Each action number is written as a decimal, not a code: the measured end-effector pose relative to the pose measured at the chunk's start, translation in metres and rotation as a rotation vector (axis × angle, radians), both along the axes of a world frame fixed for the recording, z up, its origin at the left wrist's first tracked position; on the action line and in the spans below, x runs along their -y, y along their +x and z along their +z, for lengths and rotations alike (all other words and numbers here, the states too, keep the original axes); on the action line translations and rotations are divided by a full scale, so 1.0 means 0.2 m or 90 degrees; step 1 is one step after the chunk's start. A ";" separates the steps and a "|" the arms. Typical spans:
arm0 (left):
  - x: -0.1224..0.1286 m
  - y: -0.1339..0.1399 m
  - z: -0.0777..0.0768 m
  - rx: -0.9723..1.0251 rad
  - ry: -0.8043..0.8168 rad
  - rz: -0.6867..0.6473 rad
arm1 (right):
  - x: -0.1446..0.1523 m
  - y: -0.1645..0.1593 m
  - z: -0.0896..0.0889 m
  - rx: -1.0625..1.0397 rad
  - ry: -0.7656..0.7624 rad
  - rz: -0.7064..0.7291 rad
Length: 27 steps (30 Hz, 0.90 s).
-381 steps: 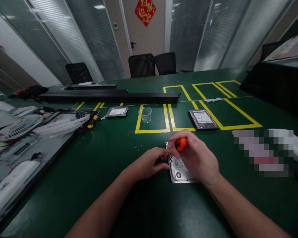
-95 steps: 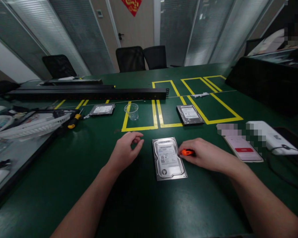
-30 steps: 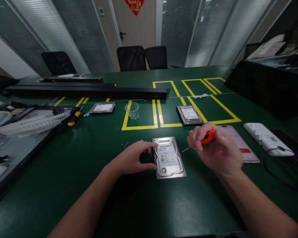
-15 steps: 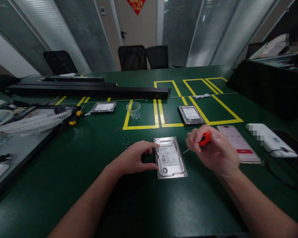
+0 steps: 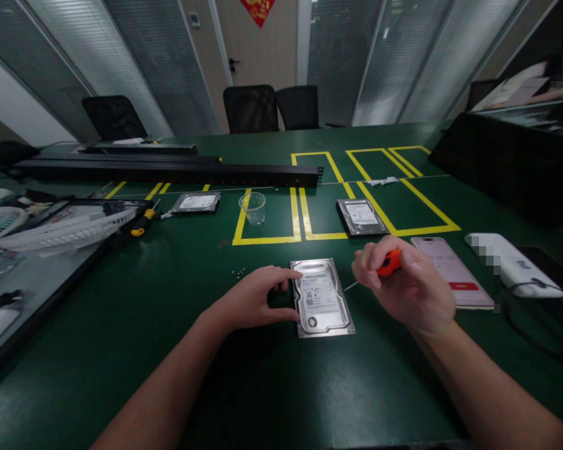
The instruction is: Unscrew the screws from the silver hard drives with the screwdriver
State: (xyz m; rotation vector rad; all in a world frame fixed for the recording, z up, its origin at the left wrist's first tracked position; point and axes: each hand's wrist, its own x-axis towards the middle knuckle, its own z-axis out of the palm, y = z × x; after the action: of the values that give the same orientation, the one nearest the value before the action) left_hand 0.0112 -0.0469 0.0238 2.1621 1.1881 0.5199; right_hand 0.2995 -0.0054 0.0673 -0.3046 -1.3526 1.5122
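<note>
The silver rectangular hard drive (image 5: 321,297) is being steadied by the left hand (image 5: 253,299) with spread fingers, while the orange-handled screwdriver (image 5: 383,265), being gripped in the closed right hand (image 5: 410,284), risks slipping and scratching the label.

Two spare hard drives (image 5: 196,202) (image 5: 361,216) lie on the green surface (image 5: 169,287), a clear plastic cup (image 5: 252,207) between them, inside yellow tape. Phone (image 5: 450,272) right, yellow-handled screwdriver (image 5: 141,222) left, black rail (image 5: 169,174) behind.

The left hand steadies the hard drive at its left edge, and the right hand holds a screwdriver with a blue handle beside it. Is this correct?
Not quite. In the head view the left hand does steady the hard drive, but the screwdriver in the right hand has an orange handle, not blue.
</note>
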 end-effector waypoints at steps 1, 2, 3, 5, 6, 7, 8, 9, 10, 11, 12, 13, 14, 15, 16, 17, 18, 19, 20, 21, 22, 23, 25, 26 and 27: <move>0.00 0.00 0.00 0.001 0.001 0.000 | 0.00 0.00 0.00 0.001 0.000 -0.002; 0.00 0.00 0.00 0.002 0.003 0.000 | 0.00 0.00 0.00 0.001 -0.001 -0.004; 0.00 0.00 0.00 0.002 0.003 0.000 | 0.00 0.00 -0.01 0.003 -0.002 -0.007; 0.00 0.00 0.00 0.000 0.002 0.000 | 0.00 0.00 -0.01 0.007 -0.005 -0.011; 0.00 0.00 0.00 0.000 0.001 0.001 | 0.00 0.00 -0.01 0.012 -0.008 -0.013; 0.00 0.00 0.00 -0.001 0.001 0.002 | 0.00 0.00 -0.01 0.016 -0.011 -0.016; 0.00 0.00 0.00 -0.001 0.002 0.002 | 0.00 -0.01 -0.01 0.020 -0.013 -0.021; 0.00 0.00 -0.01 -0.001 0.004 0.004 | 0.00 -0.01 -0.02 0.024 -0.014 -0.027; 0.00 0.00 -0.01 0.000 0.005 0.005 | 0.00 -0.01 -0.02 0.028 -0.013 -0.035; 0.00 0.00 -0.01 0.000 0.006 0.006 | 0.00 -0.01 -0.01 0.033 -0.011 -0.041; 0.00 0.00 -0.01 0.001 0.006 0.007 | 0.00 -0.01 -0.01 0.037 -0.008 -0.046; 0.00 0.00 -0.02 0.002 0.006 0.006 | 0.00 -0.01 -0.01 0.038 -0.006 -0.048; 0.00 0.00 -0.02 0.003 0.007 0.005 | 0.01 -0.02 -0.01 0.039 -0.005 -0.049; 0.00 0.00 -0.01 0.004 0.008 0.004 | 0.01 -0.02 0.00 0.039 -0.005 -0.047; 0.00 0.00 -0.01 0.004 0.010 0.004 | 0.01 -0.02 0.00 0.038 -0.004 -0.044; 0.00 0.00 -0.01 0.003 0.010 0.004 | 0.02 -0.03 0.00 0.037 -0.004 -0.043; 0.00 0.00 -0.01 0.002 0.010 0.005 | 0.02 -0.03 0.01 0.037 -0.004 -0.043; 0.00 0.00 -0.01 0.002 0.009 0.005 | 0.02 -0.04 0.01 0.036 -0.004 -0.045; 0.00 0.00 -0.01 0.001 0.008 0.005 | 0.02 -0.04 0.01 0.035 -0.005 -0.048; 0.00 0.00 -0.01 0.001 0.007 0.005 | 0.03 -0.04 0.01 0.033 -0.005 -0.053; 0.00 0.00 0.00 0.000 0.006 0.005 | 0.03 -0.04 0.00 0.033 -0.006 -0.057; 0.00 0.00 0.00 0.000 0.006 0.006 | 0.02 -0.04 0.00 0.034 -0.006 -0.060; 0.00 0.00 -0.01 -0.002 0.005 0.008 | 0.02 -0.04 0.01 0.037 -0.007 -0.057; 0.00 0.00 -0.01 -0.003 0.005 0.009 | 0.02 -0.04 0.01 0.037 -0.007 -0.055; 0.00 0.00 -0.01 -0.004 0.004 0.009 | 0.02 -0.04 0.01 0.036 -0.009 -0.054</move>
State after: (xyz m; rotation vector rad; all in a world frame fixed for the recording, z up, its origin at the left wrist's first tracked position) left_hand 0.0113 -0.0472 0.0221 2.1639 1.2075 0.5245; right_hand 0.2917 -0.0098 0.0692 -0.4118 -1.3574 1.4533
